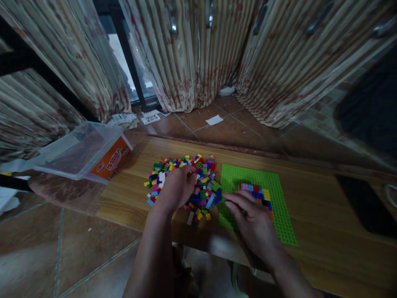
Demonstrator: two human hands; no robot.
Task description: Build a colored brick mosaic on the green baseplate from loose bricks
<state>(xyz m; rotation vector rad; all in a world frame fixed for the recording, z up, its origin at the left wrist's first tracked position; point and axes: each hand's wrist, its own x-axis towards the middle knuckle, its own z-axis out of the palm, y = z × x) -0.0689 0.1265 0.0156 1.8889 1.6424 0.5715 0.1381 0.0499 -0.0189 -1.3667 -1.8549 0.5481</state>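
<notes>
My left hand [177, 187] reaches over a heap of loose toy building bricks [203, 194], palm down. Its fingers are bent, with a small gap between thumb and forefinger, and no brick shows between them. At the left edge of a green baseplate [283, 219], my right hand [252, 215] is closed in a pinch. Whatever sits between its fingertips is too small to make out. A block of joined multicoloured bricks [265, 194] stands on the baseplate, partly hidden behind the right hand.
A clear plastic box [83, 151] with an orange label lies at the left end of the wooden table [124, 198]. A dark flat phone-like object [366, 205] rests at the right. Papers [150, 118] lie on the tiled floor by the striped curtains [192, 54].
</notes>
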